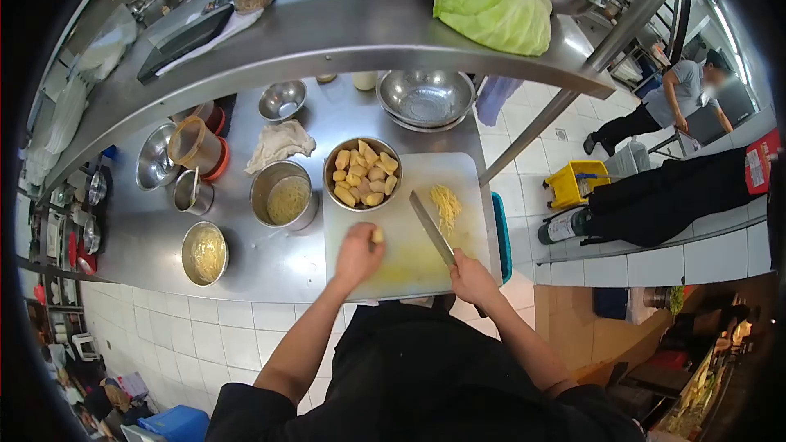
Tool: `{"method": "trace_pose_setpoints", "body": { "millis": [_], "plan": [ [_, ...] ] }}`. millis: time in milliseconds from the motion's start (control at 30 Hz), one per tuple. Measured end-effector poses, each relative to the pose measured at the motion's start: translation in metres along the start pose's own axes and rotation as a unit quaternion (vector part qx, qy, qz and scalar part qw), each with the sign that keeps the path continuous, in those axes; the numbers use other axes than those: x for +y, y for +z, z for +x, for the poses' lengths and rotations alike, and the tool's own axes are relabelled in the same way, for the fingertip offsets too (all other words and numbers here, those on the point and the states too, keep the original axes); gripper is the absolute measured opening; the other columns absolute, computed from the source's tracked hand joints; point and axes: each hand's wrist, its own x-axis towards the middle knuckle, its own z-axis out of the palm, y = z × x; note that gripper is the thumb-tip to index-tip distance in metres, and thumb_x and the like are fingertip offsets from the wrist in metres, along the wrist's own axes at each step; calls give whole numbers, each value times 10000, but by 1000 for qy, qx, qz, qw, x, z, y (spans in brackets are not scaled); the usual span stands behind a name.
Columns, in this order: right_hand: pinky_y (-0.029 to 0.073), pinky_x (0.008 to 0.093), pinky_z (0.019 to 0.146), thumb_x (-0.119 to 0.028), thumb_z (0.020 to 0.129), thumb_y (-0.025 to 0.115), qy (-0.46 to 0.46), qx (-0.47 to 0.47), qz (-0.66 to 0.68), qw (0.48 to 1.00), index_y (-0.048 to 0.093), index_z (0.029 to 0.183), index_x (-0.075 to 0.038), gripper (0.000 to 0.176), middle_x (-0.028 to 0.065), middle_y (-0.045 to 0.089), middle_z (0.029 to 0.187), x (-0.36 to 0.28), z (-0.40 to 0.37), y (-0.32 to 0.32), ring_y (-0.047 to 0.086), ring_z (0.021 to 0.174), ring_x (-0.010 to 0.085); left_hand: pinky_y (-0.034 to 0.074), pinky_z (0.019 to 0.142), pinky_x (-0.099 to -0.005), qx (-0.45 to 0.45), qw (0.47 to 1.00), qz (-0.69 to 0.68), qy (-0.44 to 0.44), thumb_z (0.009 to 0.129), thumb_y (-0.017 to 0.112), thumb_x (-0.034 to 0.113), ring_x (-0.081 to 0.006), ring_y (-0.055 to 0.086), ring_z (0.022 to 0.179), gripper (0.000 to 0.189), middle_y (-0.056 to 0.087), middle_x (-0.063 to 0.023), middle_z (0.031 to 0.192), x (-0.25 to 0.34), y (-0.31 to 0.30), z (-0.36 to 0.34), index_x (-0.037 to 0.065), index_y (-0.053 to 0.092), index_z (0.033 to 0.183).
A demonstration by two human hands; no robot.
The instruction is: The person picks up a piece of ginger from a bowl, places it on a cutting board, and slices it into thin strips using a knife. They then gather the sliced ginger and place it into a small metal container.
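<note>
My right hand (473, 280) is wrapped round the handle of a kitchen knife (431, 227), its broad blade slanting up and left over the white cutting board (393, 270). My left hand (359, 252) is closed at the board's left side, and a small pale yellow piece (377, 235), apparently peeled ginger, pokes out at its fingertips. Thin yellow shreds (445, 209) lie in a heap to the right of the blade. At the board's upper left stands a steel bowl (328, 176) full of peeled yellow chunks (366, 172) that look like ginger.
Left of the board are a steel pot (260, 192) and a small bowl (187, 270), both holding pale shreds, and a crumpled cloth (281, 144). Stacked steel bowls (426, 98) stand behind. A shelf (368, 33) bearing cabbage (495, 4) crosses above. Another person (667, 98) stands far right.
</note>
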Motion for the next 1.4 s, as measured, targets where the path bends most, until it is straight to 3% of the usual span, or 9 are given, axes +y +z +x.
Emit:
{"method": "trace_pose_setpoints", "body": {
  "millis": [67,300,367,567,633,967,1133,1267,1400],
  "plan": [
    [556,712,851,-185,1067,555,22,37,19,999,572,1239,-1,252,379,743,926,-4,-5,8,731,914,602,555,1016,-524,-25,993,4,113,906,874,191,-433,671,1106,386,716,-200,1150,22,18,-25,19,726,1219],
    [553,711,847,-182,1069,558,61,55,22,996,585,1193,-1,221,378,740,923,-27,-18,3,727,899,601,549,1034,-503,-54,990,38,123,908,909,282,-408,655,1148,468,693,-186,1157,42,47,-23,15,741,1254],
    [554,708,843,-178,1063,571,13,43,64,997,584,1178,-3,210,371,740,914,-19,-14,7,729,887,593,544,1058,-496,-61,990,35,122,908,912,281,-409,647,1179,504,693,-181,1196,41,45,-25,16,736,1299],
    [553,706,829,-183,1071,568,25,47,34,998,576,1182,6,219,355,734,884,-8,-9,-1,729,869,584,524,1141,-491,-26,989,-8,148,949,862,200,-415,635,1289,438,708,-183,1314,52,32,-23,19,720,1322],
    [558,700,819,-175,1065,566,11,33,12,999,579,1177,9,216,350,738,880,-11,-6,-10,734,863,576,530,1141,-479,-85,980,-42,175,964,833,142,-403,646,1303,359,732,-171,1319,45,35,-21,15,726,1282],
    [570,685,785,-144,1039,574,-28,13,-10,999,581,1152,22,201,329,742,837,-14,-9,-11,744,820,553,574,1065,-475,-30,981,-74,175,952,823,79,-394,700,1203,245,775,-155,1224,48,59,-35,3,741,1170],
    [559,700,803,-157,1058,579,-17,5,21,1000,572,1158,28,210,351,742,869,-4,-12,-12,737,840,574,582,1015,-480,-98,986,-87,104,992,777,110,-412,711,1157,212,789,-170,1163,57,57,-17,5,766,1175],
    [550,708,817,-171,1068,579,2,36,34,999,562,1166,22,217,370,739,897,5,-6,-5,730,858,588,580,998,-495,-70,986,-58,141,1011,766,139,-409,715,1151,187,791,-174,1158,62,67,13,3,788,1138],
    [525,707,839,-182,1096,579,1,39,46,998,534,1159,45,240,395,714,874,4,-3,-12,705,877,617,571,1023,-500,-90,987,-101,84,1024,760,136,-411,710,1159,170,794,-162,1153,66,65,23,9,799,1131]
  ]
}}
